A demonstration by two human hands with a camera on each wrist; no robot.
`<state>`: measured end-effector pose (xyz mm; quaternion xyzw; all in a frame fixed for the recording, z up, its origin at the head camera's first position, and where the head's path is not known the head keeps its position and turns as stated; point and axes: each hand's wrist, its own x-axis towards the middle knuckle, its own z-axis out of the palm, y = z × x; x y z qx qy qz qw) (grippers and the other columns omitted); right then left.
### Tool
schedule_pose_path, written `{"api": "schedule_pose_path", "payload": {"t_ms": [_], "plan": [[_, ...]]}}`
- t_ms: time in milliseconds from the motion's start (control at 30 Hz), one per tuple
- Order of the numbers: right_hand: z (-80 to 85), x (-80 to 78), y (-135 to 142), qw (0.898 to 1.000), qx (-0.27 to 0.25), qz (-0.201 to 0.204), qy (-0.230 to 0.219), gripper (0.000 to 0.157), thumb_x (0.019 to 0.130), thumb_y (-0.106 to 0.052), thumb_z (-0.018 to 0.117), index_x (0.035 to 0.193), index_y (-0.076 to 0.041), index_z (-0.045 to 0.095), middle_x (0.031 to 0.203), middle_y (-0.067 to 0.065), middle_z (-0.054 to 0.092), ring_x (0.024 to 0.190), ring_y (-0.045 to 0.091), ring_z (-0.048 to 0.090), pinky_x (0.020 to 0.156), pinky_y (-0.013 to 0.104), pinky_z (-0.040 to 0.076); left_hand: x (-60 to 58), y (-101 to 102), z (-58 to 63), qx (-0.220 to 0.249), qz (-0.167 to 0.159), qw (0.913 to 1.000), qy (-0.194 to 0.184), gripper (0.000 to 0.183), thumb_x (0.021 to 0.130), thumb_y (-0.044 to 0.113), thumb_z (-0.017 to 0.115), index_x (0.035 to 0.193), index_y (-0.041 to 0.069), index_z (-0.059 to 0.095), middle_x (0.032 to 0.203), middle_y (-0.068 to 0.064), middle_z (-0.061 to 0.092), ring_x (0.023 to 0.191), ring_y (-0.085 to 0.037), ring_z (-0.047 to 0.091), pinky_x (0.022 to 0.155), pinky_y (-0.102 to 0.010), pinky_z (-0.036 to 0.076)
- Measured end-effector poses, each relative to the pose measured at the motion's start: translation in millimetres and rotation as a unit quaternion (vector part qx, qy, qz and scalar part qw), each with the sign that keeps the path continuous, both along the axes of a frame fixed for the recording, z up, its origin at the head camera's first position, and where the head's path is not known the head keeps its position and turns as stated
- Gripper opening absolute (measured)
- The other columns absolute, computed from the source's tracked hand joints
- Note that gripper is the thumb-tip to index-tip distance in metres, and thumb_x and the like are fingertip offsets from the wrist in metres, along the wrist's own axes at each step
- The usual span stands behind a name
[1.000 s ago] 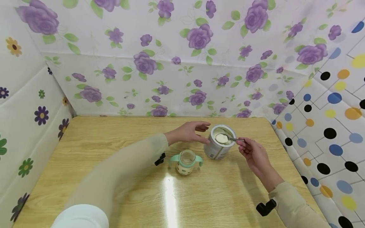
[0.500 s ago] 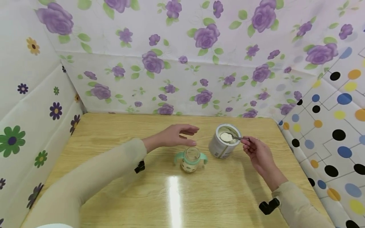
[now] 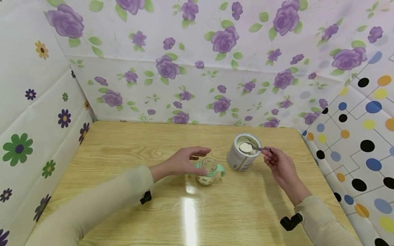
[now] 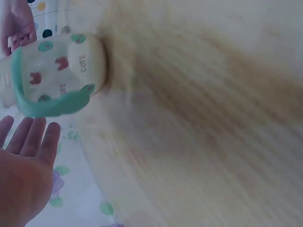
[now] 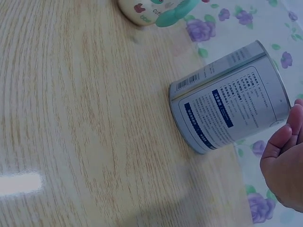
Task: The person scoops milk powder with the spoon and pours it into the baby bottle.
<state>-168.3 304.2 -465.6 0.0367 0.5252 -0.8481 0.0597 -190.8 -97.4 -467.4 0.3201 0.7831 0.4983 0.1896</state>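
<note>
My right hand (image 3: 280, 166) pinches the handle of a metal spoon (image 3: 257, 148). The spoon's bowl, heaped with pale powder (image 3: 246, 147), is over the mouth of a grey-white powder tin (image 3: 236, 159). A clear baby bottle (image 3: 205, 180) with mint-green side handles and no lid stands left of the tin. My left hand (image 3: 183, 162) is at the bottle's left side, thumb and fingers spread around its upper part. In the left wrist view the left fingers (image 4: 34, 137) are nearly straight, beside the green handle (image 4: 56, 105). Printed text covers the tin's side (image 5: 232, 99) in the right wrist view.
Everything stands on a wood-grain table (image 3: 135, 143). Behind it hangs a white sheet with purple roses (image 3: 166, 67). Patterned sheets also close off both sides, flowers at left and coloured dots at right. A black wrist mount (image 3: 291, 222) sits at the right cuff.
My left hand has pulled back from beside the tin and come down to the bottle. My right hand keeps the powder-filled spoon over the tin. The head view has shifted slightly.
</note>
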Motion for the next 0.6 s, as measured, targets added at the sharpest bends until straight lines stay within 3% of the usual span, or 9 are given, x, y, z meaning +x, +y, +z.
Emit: {"api": "schedule_pose_path", "payload": {"t_ms": [267,400,600], "plan": [[1.3,-0.1,-0.1,1.000,-0.005,-0.002,-0.003,0.036,0.117,-0.019,0.046,0.109,-0.004,0.078,0.096,0.002,0.080,0.086,0.011,0.072,0.083,0.021,0.059,9.3,6.7,-21.9,0.007,0.020,0.9996,0.021,0.083,0.085,0.033,0.094,0.157,0.022,0.055,0.154,0.004,0.059,0.140,-0.016,0.057,0.117,-0.037,0.048],[1.5,-0.9,-0.5,1.000,-0.003,-0.002,-0.003,0.036,0.117,-0.019,0.046,0.110,-0.004,0.077,0.097,0.002,0.080,0.086,0.011,0.072,0.083,0.021,0.059,11.8,8.2,-27.8,0.011,0.032,0.9988,0.035,0.080,0.085,0.031,0.095,0.155,0.021,0.057,0.150,0.004,0.063,0.136,-0.018,0.061,0.114,-0.037,0.050],[1.7,-1.1,-1.6,1.000,0.004,-0.001,-0.003,0.035,0.117,-0.019,0.046,0.110,-0.004,0.077,0.097,0.001,0.080,0.088,0.011,0.071,0.083,0.021,0.058,14.7,9.1,-31.9,0.012,0.045,0.9986,0.024,0.075,0.087,0.031,0.093,0.153,0.021,0.059,0.143,-0.003,0.068,0.132,-0.022,0.063,0.110,-0.040,0.054]]}}
